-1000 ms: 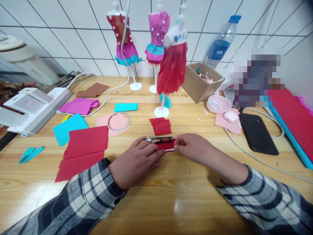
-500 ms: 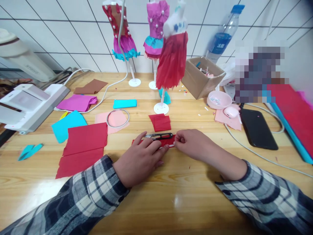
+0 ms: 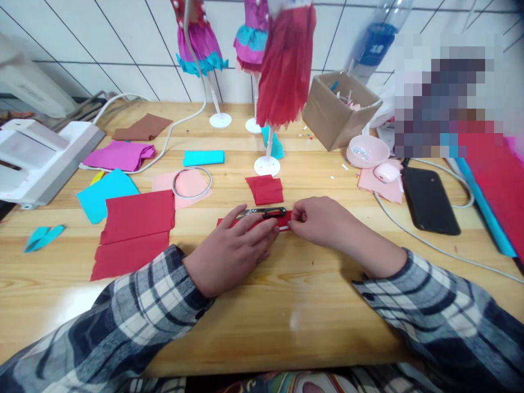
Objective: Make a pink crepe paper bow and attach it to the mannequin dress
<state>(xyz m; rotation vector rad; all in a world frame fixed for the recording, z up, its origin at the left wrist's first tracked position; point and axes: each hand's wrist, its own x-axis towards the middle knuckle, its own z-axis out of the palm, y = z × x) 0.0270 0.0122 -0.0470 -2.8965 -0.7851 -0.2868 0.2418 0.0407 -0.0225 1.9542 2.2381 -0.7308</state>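
Note:
A narrow red crepe-paper strip lies on the wooden table, with a thin white strip along its near edge, probably tape. My left hand rests flat across the left part, fingers stretched out, its fingertips on the white strip. Black thread snips lie on the red paper just beyond those fingers, their blades partly covered. At the right end my right hand is closed in a pinch on the red strip's edge. Behind the snips sits a small folded red piece.
Red paper, cyan paper and a metal ring lie left. A mannequin in a red skirt stands behind, near two others. A cardboard box, pink bowl and black phone are right.
The view has tilted downward, so everything sits higher in the picture. My left fingers have slid right along the white strip, covering more of it. My right hand keeps its pinch.

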